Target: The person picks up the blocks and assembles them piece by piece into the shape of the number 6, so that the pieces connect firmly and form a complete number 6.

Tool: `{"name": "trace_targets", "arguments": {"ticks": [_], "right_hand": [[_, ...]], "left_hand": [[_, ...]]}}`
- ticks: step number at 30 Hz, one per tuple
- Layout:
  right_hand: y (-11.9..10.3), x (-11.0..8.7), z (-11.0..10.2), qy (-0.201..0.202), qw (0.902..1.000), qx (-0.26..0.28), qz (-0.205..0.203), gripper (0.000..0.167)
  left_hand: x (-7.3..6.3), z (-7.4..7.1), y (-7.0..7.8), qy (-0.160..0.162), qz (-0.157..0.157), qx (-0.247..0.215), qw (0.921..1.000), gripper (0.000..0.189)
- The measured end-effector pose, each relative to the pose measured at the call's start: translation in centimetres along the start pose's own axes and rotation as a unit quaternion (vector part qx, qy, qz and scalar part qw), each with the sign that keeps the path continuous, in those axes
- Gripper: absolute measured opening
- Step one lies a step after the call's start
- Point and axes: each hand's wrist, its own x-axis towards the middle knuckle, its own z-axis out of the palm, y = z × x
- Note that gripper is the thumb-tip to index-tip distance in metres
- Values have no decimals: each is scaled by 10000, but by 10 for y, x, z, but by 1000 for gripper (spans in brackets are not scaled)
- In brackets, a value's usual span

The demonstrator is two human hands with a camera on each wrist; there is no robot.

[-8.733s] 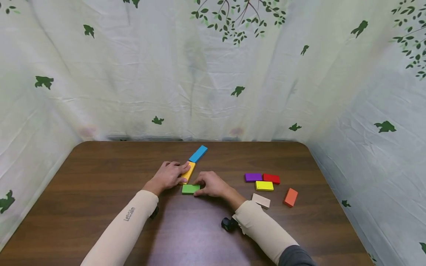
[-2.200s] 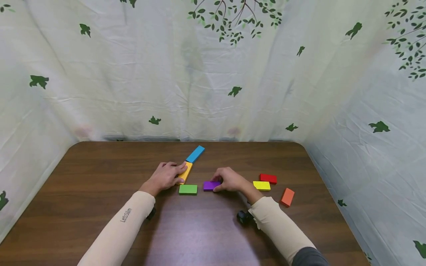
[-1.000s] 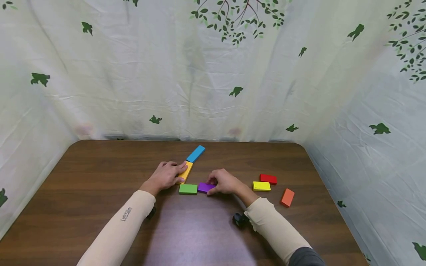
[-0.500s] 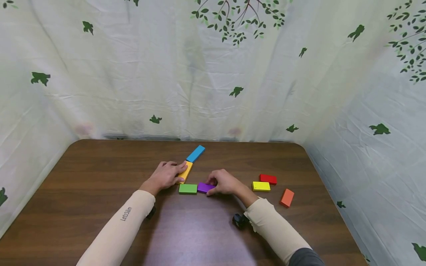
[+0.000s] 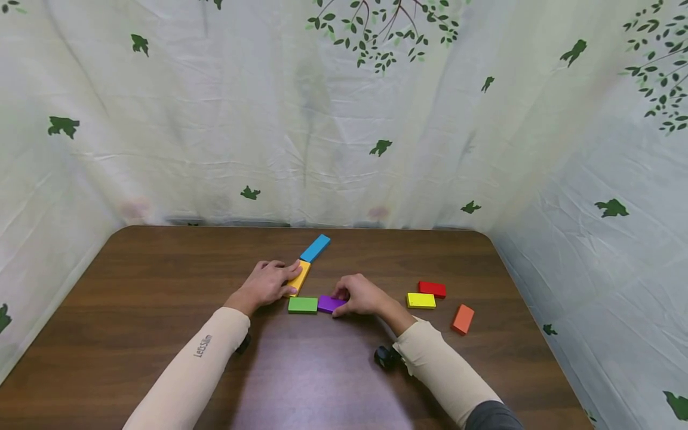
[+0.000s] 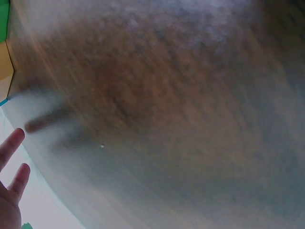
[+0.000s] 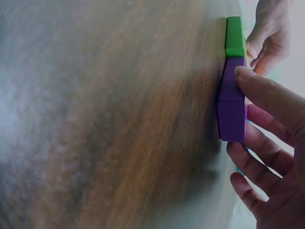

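The purple block [image 5: 329,304] is pinched between the thumb and fingers of the right hand [image 5: 362,295] and is held flat on the brown wood-grain table [image 5: 134,334]. Its left end is set against the right end of the green block [image 5: 303,306], with which a row is formed. The amber block [image 5: 300,276] is touched from its left side by the left hand [image 5: 263,285], whose thumb and index finger are laid on it; in the left wrist view, two other fingers are seen extended and apart. The amber block is placed at a slant behind the green one, and its far end is met by the blue block [image 5: 315,247], angled away to the right. To the right of the hands, the yellow block [image 5: 421,301] and the red block [image 5: 432,289] are placed just beside each other, and the orange block [image 5: 463,319] is turned askew near them. The table is backed by white cloth [image 5: 226,89] printed with green leaves.
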Motion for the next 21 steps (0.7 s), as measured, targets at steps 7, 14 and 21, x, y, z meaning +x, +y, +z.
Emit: {"name": "trace_targets", "arguments": {"ticks": [7, 14, 21], "right_hand": [[0, 0, 0, -16, 10000, 18, 38, 31], [-1, -1, 0, 52, 10000, 68, 3, 31], [-2, -1, 0, 27, 10000, 42, 60, 31]], "left_hand": [[0, 1, 0, 44, 56, 9, 10000, 60], [0, 1, -1, 31, 41, 10, 10000, 60], [0, 0, -1, 55, 78, 40, 9999, 59]]}}
